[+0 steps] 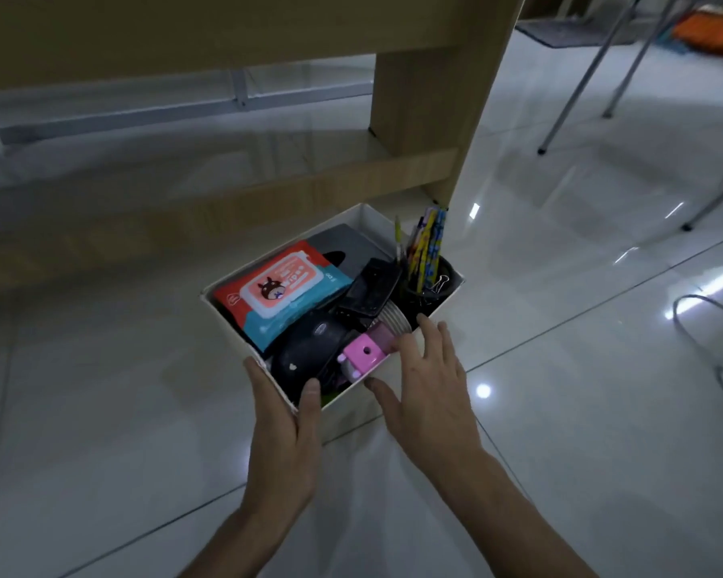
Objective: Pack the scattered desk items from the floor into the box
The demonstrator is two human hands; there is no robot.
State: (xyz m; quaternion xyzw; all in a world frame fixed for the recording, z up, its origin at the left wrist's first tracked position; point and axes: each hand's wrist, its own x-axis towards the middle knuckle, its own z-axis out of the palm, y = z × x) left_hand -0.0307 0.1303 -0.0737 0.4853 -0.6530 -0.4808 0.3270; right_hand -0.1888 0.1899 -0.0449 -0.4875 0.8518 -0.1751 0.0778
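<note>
Here, left hand (287, 427) clasping box (347, 415) corner

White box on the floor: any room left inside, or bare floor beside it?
The white cardboard box is packed full. Bare glossy tile floor lies left of it, toward the wooden desk base, and right of it, before the grey cable.

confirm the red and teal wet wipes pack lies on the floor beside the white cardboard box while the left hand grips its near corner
No: the head view shows the red and teal wet wipes pack inside the white cardboard box, not beside it. The left hand does grip its near corner.
</note>
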